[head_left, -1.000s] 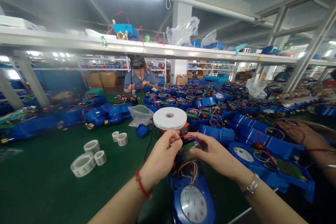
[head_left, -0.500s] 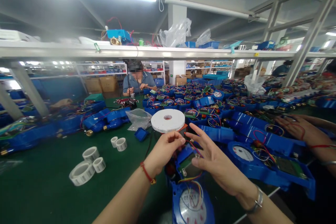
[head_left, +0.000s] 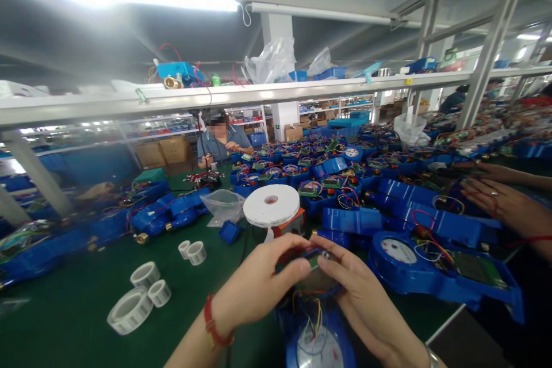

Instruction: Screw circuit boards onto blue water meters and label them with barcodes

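**Both hands clamped on the meter's circuit board, wires right underneath**

Since half a second back, that right hand (head_left: 366,299) has stopped fanning open and closed in on the board. Both hands now pinch the small green circuit board (head_left: 311,264) over the open blue water meter (head_left: 317,339) at 6 o'clock, with the left hand (head_left: 259,284) curled tight on its left edge and fingertips meeting on top.

Risk, I'd say: coloured wires (head_left: 317,313) loop just below the board, so pressing down could trap or kink one, or tug a joint loose.

Further out at 12, a white tape reel (head_left: 271,205) sits close; a lifted elbow could knock it. Label rolls (head_left: 138,299) lie at 9 on the green mat (head_left: 64,322). A co-worker's hand (head_left: 504,204) works at 3.
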Demonstrator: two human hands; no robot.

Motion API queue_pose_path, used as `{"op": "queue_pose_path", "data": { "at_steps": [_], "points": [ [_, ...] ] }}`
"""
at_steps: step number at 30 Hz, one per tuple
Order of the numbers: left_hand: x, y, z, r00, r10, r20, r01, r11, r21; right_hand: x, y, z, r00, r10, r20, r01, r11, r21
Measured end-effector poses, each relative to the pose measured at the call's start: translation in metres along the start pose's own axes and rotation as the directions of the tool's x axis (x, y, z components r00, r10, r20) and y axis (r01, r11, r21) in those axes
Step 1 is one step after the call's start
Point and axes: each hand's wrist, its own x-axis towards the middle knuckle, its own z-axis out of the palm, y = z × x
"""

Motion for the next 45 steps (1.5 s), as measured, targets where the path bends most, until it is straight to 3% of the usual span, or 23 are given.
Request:
{"op": "queue_pose_path", "data": {
  "at_steps": [2,5,11,16,19,22,24,28,34,36,39,42,45],
  "points": [
    [-0.008,0.010,0.003,0.997,0.028,0.074,-0.036,0.993,0.110,-0.001,-0.001,-0.001,1.000,-0.010,-0.004,0.010,1.000,0.018],
    [-0.012,0.011,0.008,0.999,0.026,0.023,-0.031,0.971,0.235,-0.004,-0.003,-0.002,0.999,-0.019,0.043,0.017,0.999,0.034],
    [-0.012,0.009,0.013,0.994,-0.032,0.108,0.000,0.960,0.281,-0.006,-0.002,-0.005,0.999,-0.003,0.035,-0.005,0.977,0.213],
    [-0.014,0.019,0.031,0.993,-0.078,-0.087,0.107,0.902,0.419,-0.004,0.005,-0.004,0.999,-0.038,0.030,0.031,0.973,0.229],
    [-0.014,0.022,0.027,0.981,-0.160,-0.109,0.185,0.939,0.290,-0.001,0.002,-0.012,0.979,-0.183,0.090,0.189,0.980,-0.058],
    [-0.012,0.018,0.014,0.979,-0.194,0.060,0.198,0.977,-0.076,0.002,-0.004,-0.021,0.914,-0.327,0.240,0.402,0.815,-0.417],
    [-0.011,0.012,0.008,0.972,-0.163,0.167,0.206,0.936,-0.285,0.005,-0.006,-0.026,0.891,-0.364,0.273,0.454,0.737,-0.501],
    [-0.009,0.005,0.002,0.955,-0.160,0.250,0.260,0.857,-0.445,0.011,-0.001,-0.033,0.879,-0.412,0.241,0.478,0.748,-0.460],
    [-0.008,-0.001,-0.003,0.966,-0.184,0.179,0.250,0.839,-0.483,0.014,-0.005,-0.041,0.875,-0.415,0.250,0.479,0.820,-0.313],
    [-0.007,-0.006,-0.002,0.963,-0.172,0.208,0.258,0.808,-0.529,0.015,-0.009,-0.038,0.874,-0.381,0.303,0.466,0.833,-0.297],
    [-0.006,-0.013,0.000,0.972,-0.179,0.153,0.235,0.800,-0.552,0.019,-0.010,-0.029,0.874,-0.293,0.388,0.422,0.852,-0.309],
    [-0.007,-0.014,-0.002,0.968,-0.227,0.106,0.249,0.835,-0.491,0.023,-0.006,-0.026,0.903,-0.334,0.270,0.417,0.831,-0.369],
    [-0.010,-0.010,-0.006,0.969,-0.210,0.128,0.245,0.872,-0.424,0.023,-0.001,-0.028,0.909,-0.362,0.207,0.417,0.800,-0.431]
  ]
}}
